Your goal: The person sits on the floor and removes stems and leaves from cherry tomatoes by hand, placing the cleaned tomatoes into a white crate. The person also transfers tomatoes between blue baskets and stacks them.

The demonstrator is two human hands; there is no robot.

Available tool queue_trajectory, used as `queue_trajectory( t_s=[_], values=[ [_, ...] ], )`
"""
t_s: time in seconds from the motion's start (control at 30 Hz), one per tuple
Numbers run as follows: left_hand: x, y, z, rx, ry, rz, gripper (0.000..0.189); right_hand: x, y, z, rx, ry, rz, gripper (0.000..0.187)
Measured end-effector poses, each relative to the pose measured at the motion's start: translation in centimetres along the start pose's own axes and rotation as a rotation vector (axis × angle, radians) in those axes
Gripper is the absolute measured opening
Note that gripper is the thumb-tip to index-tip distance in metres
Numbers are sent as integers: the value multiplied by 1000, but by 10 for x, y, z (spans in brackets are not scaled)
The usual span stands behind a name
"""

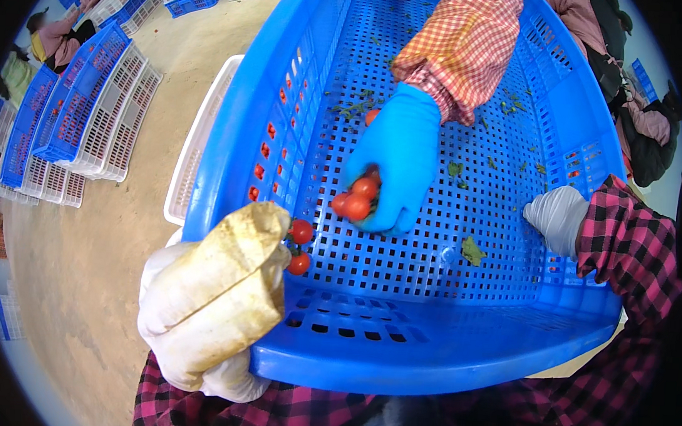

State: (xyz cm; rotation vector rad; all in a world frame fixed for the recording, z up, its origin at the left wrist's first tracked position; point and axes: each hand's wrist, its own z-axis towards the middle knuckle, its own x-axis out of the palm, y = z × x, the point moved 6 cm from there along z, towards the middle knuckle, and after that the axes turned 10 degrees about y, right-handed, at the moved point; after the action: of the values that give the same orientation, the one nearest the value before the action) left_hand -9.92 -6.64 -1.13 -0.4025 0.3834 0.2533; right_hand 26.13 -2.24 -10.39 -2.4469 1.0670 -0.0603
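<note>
Before me is a blue perforated plastic crate (425, 365). My left hand (215, 299), in a stained white glove, is curled over its near left corner. Two cherry tomatoes (301, 232) with green stems stick out at its fingertips. My right hand (554, 221), in a pale grey glove, is inside the crate by the right wall; its fingers are bunched or hidden, and I see nothing in them. Between my hands, a co-worker's blue-gloved hand (399, 158) reaches in from the far side and holds several cherry tomatoes (356, 205).
Leaf scraps (473, 252) and stem bits (355, 105) lie on the crate floor. A white plastic crate (177, 196) stands at the left. Farther left, stacked blue and white crates (100, 108) stand on the bare floor. Other people sit at far left and right.
</note>
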Motion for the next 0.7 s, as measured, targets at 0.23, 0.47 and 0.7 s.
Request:
queue_trajectory(
  t_s=[0.23,0.47,0.7],
  values=[
    [4,4,-1,22,-74,-29,23,-45,21,-36,-566,-313,900,18],
    [4,3,4,36,-73,-82,18,-97,54,-57,-888,-91,1428,25],
    [4,8,-2,37,-40,-154,10,-152,107,-41,-1151,-122,1444,16]
  ],
)
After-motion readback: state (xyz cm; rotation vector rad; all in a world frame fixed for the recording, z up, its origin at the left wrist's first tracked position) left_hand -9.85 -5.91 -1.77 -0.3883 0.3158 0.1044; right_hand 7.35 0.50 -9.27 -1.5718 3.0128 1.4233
